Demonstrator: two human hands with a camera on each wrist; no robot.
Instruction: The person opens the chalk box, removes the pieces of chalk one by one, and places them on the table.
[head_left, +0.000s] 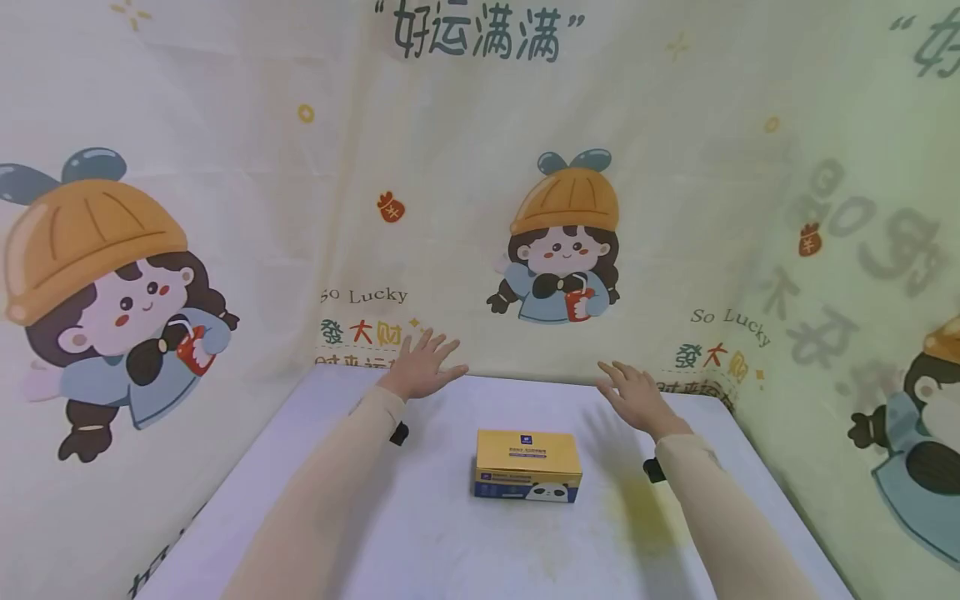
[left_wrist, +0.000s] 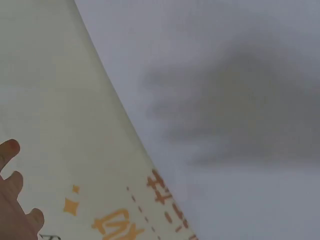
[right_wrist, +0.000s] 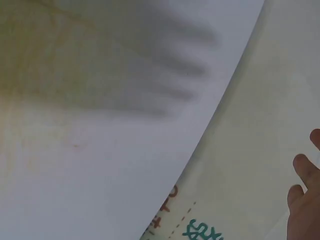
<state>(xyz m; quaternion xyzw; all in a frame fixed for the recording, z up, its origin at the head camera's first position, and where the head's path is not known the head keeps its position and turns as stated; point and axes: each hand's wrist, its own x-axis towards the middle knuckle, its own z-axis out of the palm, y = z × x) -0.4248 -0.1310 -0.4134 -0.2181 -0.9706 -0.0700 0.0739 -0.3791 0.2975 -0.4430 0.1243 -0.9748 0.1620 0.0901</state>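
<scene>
A yellow and blue box with a panda face on its front sits on the white table. My left hand is raised above the far left part of the table, its fingers spread and holding nothing. On the other side, my right hand hovers beyond the box to the right, fingers extended, also without any object. Neither hand touches the box. In the left wrist view, only some fingers of the left hand show at the lower left edge. The right wrist view catches part of the right hand at its lower right.
A printed cloth with cartoon figures and lettering hangs behind the table and along both sides. Shadows of the hands fall on the tabletop. A yellowish stain marks the table right of the box. Each wrist carries a small black device.
</scene>
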